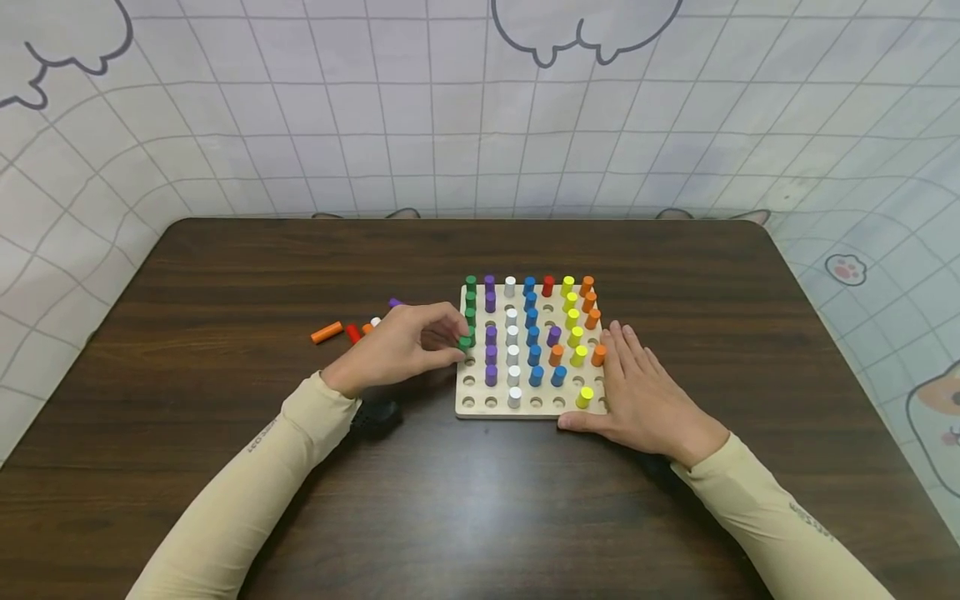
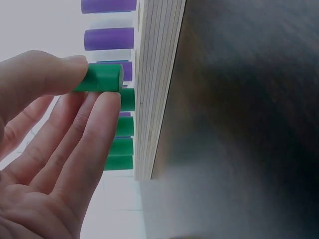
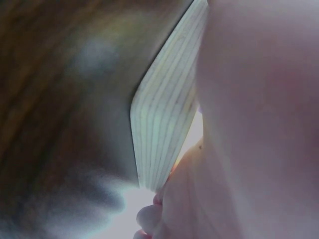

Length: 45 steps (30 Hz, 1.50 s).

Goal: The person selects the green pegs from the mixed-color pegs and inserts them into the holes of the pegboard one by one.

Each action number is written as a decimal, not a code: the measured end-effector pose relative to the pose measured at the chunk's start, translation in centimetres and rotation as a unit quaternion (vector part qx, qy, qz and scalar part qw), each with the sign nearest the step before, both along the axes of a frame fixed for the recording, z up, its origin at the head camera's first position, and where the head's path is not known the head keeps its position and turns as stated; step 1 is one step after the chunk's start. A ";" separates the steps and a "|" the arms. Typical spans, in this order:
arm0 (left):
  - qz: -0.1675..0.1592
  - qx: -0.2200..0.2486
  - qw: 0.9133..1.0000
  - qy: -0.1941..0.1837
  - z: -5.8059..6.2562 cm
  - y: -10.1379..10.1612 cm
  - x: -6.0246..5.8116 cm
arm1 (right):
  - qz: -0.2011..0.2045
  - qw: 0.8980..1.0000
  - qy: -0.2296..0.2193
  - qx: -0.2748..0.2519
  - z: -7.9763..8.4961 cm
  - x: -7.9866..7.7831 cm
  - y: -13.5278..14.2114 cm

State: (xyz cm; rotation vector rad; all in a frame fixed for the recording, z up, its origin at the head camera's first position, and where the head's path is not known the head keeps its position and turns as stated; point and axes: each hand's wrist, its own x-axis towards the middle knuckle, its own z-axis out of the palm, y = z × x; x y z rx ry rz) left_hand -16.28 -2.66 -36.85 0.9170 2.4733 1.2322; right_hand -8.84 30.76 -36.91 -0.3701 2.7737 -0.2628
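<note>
A wooden pegboard point(image 1: 501, 414) lies on the table with upright pegs in coloured columns. My left hand point(image 1: 408, 342) is at its left edge and pinches a green peg point(image 2: 102, 78) between thumb and fingers. In the left wrist view that peg is held just off the board's face, beside the standing green pegs point(image 2: 125, 126). My right hand point(image 1: 648, 400) rests with straight fingers along the board's right edge, its thumb at the front right corner. Close up, the right wrist view has the board's layered side point(image 3: 162, 99) against the hand.
Left of the board lie loose pegs: an orange peg point(image 1: 327, 332), a red peg point(image 1: 353, 334) and a purple peg point(image 1: 396, 303), partly behind the left hand. Beneath everything is a dark wooden table point(image 1: 480, 500). A white grid-patterned cloth point(image 1: 390, 108) hangs behind it.
</note>
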 end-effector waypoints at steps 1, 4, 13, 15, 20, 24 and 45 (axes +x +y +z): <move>-0.001 0.002 1.000 0.000 0.0 0.0 0.0 | 0.000 1.000 0.000 0.000 0.0 0.0 0.0; -0.001 0.005 1.000 0.000 -0.1 0.2 0.1 | -0.001 1.000 0.000 -0.002 0.0 0.0 0.1; -0.004 -0.002 1.000 -0.002 0.0 0.6 0.4 | -0.002 1.000 -0.005 -0.006 0.1 0.1 0.0; -0.004 -0.003 1.000 -0.001 -0.1 0.6 0.4 | -0.002 1.000 -0.005 -0.007 0.1 0.1 0.0; -0.005 -0.009 1.000 -0.002 -0.3 0.7 0.4 | -0.001 1.000 -0.003 -0.008 0.0 0.1 0.1; -0.005 -0.007 1.000 -0.006 -0.4 0.7 0.4 | -0.001 1.000 -0.003 -0.004 0.0 0.0 0.0; 0.007 -0.005 1.000 0.001 0.5 -0.3 0.3 | -0.005 1.000 -0.007 -0.001 -0.1 -0.1 0.0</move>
